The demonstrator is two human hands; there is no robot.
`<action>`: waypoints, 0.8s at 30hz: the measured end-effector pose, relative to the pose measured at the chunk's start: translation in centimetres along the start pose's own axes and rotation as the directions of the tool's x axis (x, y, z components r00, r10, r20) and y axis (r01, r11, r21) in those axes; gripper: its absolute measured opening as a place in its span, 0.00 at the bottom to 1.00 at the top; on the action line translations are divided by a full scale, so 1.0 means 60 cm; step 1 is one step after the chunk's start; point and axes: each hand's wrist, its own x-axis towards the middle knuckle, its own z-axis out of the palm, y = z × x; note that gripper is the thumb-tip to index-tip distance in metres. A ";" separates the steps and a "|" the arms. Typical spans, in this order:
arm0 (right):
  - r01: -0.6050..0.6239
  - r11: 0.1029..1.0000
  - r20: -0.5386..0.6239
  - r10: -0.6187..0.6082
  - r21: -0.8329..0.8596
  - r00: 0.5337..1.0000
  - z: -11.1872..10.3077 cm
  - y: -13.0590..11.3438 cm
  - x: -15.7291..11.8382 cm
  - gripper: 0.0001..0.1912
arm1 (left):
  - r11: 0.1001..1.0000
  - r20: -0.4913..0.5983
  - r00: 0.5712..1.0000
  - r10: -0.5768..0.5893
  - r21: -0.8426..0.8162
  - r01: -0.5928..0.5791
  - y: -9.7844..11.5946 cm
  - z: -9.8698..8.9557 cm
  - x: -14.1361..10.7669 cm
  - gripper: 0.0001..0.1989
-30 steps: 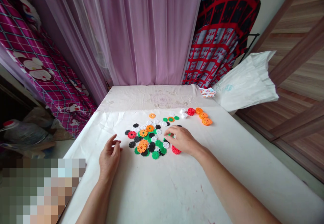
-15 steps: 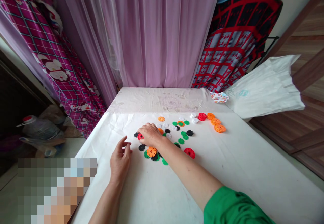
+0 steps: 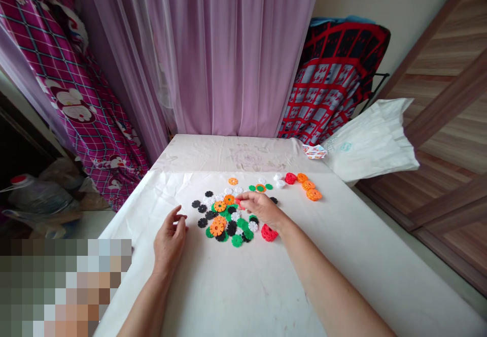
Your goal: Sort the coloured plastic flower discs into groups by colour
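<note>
Now the right hand (image 3: 261, 209) pinches a red disc (image 3: 239, 203) at mid-frame, above the loose discs (image 3: 232, 227); picking up seems in hand, and moving it would call for a firm pinch, clear of its neighbours. Left of the pile, the left hand (image 3: 169, 236) curves loosely, apparently empty. At the frame's right, a white bag (image 3: 375, 146) hides whatever it may contain.

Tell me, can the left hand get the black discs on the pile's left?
Probably yes: the left hand looks empty, and only white cloth shows between it and those black discs. The right hand is out of the way.
</note>
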 end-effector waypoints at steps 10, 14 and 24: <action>0.062 0.901 -0.208 -0.165 -0.428 0.964 -0.086 0.041 -0.114 0.17 | 1.000 -0.002 1.000 0.015 0.016 -0.015 -0.001 -0.001 0.002 0.25; 0.110 0.759 -0.138 -0.256 -0.642 0.957 -0.083 0.050 -0.130 0.17 | 1.000 0.011 1.000 0.001 0.013 -0.001 -0.003 -0.002 0.002 0.25; 0.140 0.660 -0.046 -0.256 -0.738 0.966 -0.072 0.053 -0.131 0.19 | 1.000 0.010 1.000 0.009 0.009 -0.009 -0.008 -0.001 0.005 0.25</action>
